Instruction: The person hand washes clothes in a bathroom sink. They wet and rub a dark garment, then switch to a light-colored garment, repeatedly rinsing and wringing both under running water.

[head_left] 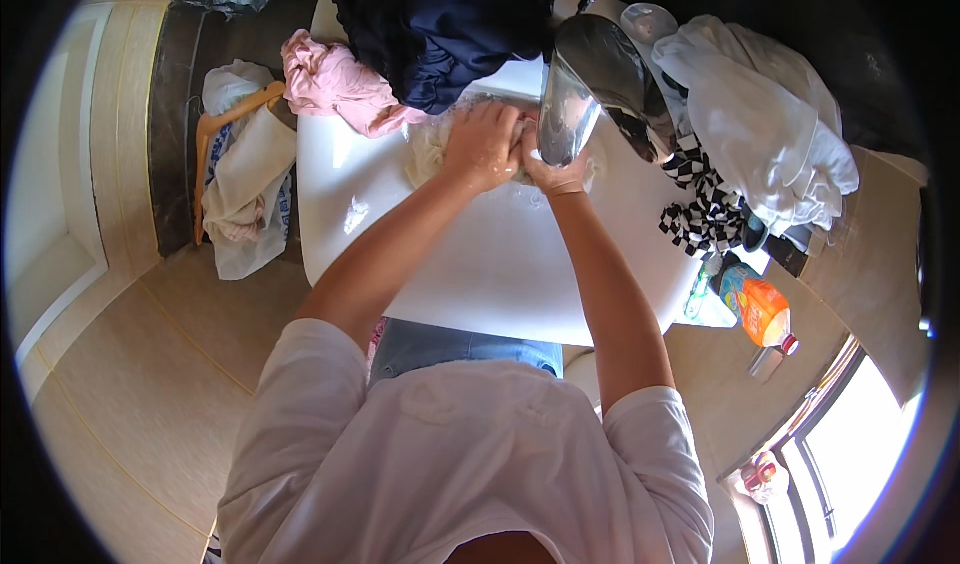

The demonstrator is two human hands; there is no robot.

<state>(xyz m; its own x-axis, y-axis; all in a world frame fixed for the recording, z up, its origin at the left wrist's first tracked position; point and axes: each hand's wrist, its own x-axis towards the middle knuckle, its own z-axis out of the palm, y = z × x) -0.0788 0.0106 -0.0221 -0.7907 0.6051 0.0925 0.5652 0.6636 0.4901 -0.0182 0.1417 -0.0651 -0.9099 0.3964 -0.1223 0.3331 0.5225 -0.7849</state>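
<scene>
A wet cream-coloured cloth (428, 152) is bunched in the basin of a white sink (470, 264), with suds around it. My left hand (482, 146) is closed over the cloth, fingers bent and knuckles up. Close beside it, my right hand (555, 174) grips the same cloth, its fingers partly hidden behind the shiny metal faucet (572, 114). The two hands almost touch. Some foam (355, 214) clings to the sink's left surface.
A pink garment (345, 84) and dark navy clothing (460, 34) lie on the far rim. White fabric (760, 114) and a black-and-white checked cloth (705, 204) are piled at right, near an orange bottle (758, 304). Left hangs a wooden hanger (205, 154) by a plastic bag (250, 259).
</scene>
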